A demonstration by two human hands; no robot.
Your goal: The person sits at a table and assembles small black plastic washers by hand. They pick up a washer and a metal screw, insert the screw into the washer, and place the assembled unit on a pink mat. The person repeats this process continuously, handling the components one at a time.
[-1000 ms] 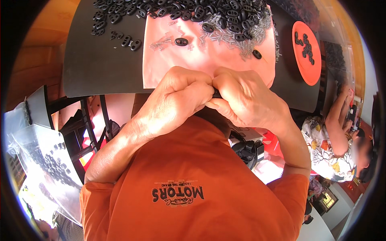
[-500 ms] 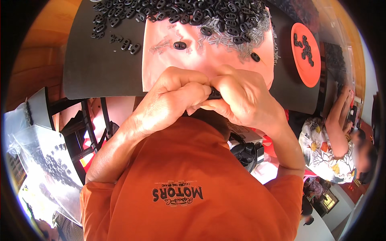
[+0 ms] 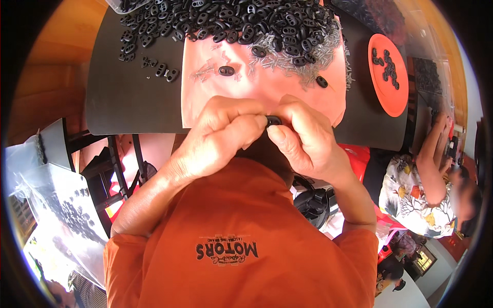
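Observation:
Between my two hands, at the near edge of the table, is a small black oval cord lock (image 3: 273,120). My left hand (image 3: 223,131) is closed with its fingertips pinching one end. My right hand (image 3: 305,134) grips the other end between thumb and curled fingers. My fingers cover much of the piece. Just beyond, a single black two-hole cord lock (image 3: 226,71) lies on the pink sheet (image 3: 257,87), and another cord lock (image 3: 322,81) lies to the right. Small clear-looking metal springs (image 3: 292,66) are heaped on the sheet.
A large pile of black cord locks (image 3: 221,20) covers the far side of the dark table (image 3: 133,97). On the right, a red plate (image 3: 393,100) holds several black pieces. Another person's arm (image 3: 430,159) shows at the far right. A clear plastic bag (image 3: 61,205) hangs at the left.
My right thumb has shifted toward me, so more of the cord lock shows. Both hands stay on it. The table sits slightly lower in the picture.

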